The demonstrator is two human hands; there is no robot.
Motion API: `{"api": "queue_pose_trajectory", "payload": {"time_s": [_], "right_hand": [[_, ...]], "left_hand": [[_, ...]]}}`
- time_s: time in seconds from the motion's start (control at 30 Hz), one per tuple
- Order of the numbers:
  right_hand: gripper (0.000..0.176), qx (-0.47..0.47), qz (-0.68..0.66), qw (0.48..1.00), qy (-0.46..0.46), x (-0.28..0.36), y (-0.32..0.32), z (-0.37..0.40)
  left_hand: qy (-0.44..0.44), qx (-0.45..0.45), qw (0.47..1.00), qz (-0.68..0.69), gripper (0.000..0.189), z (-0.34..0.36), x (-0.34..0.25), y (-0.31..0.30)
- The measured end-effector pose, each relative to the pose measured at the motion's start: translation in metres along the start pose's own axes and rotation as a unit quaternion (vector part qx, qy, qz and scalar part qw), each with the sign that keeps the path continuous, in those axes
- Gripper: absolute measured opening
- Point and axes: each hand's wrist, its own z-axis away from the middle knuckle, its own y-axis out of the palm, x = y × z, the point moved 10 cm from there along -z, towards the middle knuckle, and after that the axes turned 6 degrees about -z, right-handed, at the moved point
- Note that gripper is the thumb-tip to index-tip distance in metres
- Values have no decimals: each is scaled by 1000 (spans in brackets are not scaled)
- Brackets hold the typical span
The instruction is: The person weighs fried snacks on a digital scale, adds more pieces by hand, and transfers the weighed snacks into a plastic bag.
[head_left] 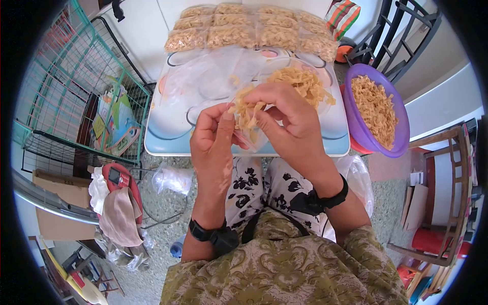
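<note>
My left hand (212, 134) is closed on the edge of a small clear plastic bag (252, 145), held upright over the table's front edge. Pale yellow, curly dried strips (246, 114) show in and above the bag's mouth. My right hand (295, 114) pinches some of these strips at the bag's opening, its fingers curled over them. Just behind that hand lies a loose pile of the same strips (302, 84), on what seems to be a clear plate or sheet. Flat clear plastic bags (198, 76) are spread on the table to the left.
Filled bags of strips (231, 36) are stacked along the back of the patterned table (170, 127). To the right stands a purple basin (402, 124) heaped with strips. A green wire cage (76, 76) is at left, a red stool with a phone (119, 177) below it.
</note>
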Motion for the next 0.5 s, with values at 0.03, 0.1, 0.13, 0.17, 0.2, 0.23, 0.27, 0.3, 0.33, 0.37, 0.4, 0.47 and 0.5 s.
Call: {"api": "queue_pose_trajectory", "payload": {"time_s": [0.03,0.1,0.13,0.17,0.2,0.23,0.27,0.3,0.33,0.37,0.4,0.47,0.5], "right_hand": [[28,8,2,1000,5,-2,4,2],[27,19,11,1000,12,-6,7,3],[26,29,22,999,20,-8,8,3],[26,30,22,999,20,-8,7,3],[25,43,31,998,24,-8,9,3],[23,56,40,997,28,-9,11,3],[23,57,40,997,28,-8,10,3],[22,66,55,996,35,-8,11,3],[21,74,69,994,43,-9,12,3],[21,75,68,994,43,-8,11,3],[20,83,75,992,49,-9,12,3],[20,91,82,991,55,-10,11,3],[19,103,85,990,53,-10,12,4]], "left_hand": [[1,2,1000,3,21,0,0,0],[-5,-1,1000,3,21,0,0,-1],[-11,-2,1000,2,20,0,1,-1],[-11,-2,1000,3,20,0,1,-2],[-11,-2,1000,2,20,0,2,-2],[-11,-2,1000,1,20,1,2,-2],[-11,-3,1000,2,20,1,2,-3],[-16,-2,1000,6,19,1,3,-4],[-20,-1,1000,9,19,2,3,-4],[-20,-2,1000,9,19,2,3,-4],[-20,-2,1000,14,19,2,4,-4],[-20,-2,1000,18,19,3,4,-5],[-14,-5,1000,14,19,2,4,-7]]}}
